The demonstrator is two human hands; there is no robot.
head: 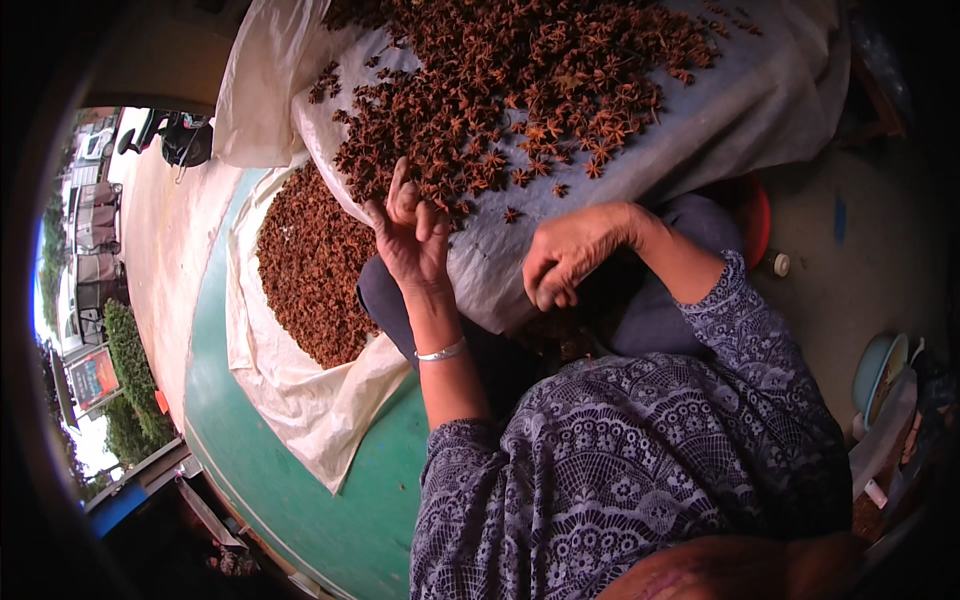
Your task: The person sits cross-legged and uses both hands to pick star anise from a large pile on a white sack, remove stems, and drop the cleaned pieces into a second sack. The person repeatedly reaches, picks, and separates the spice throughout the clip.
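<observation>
Dried star anise pods (510, 82) lie heaped on a pale plastic sheet (720, 127) over a raised surface in front of me. At the heap's near left edge is my left hand (412, 232), palm turned up, index finger stretched and the other fingers partly bent. I see nothing held in it. My right hand (566, 251) hangs at the sheet's near edge, above my lap, wrist bent and fingers curled downward. Its fingertips are turned away, so whether they hold anything is hidden. A few single pods, one of them star-shaped (512, 215), lie between the hands.
A second, larger-spread pile of star anise (315, 262) rests on a whitish cloth (300, 420) on the green floor (217, 360) at left. A red basin (754, 217) stands by my right knee, near a capped bottle (778, 263). Farther right is a light-blue basin (877, 379).
</observation>
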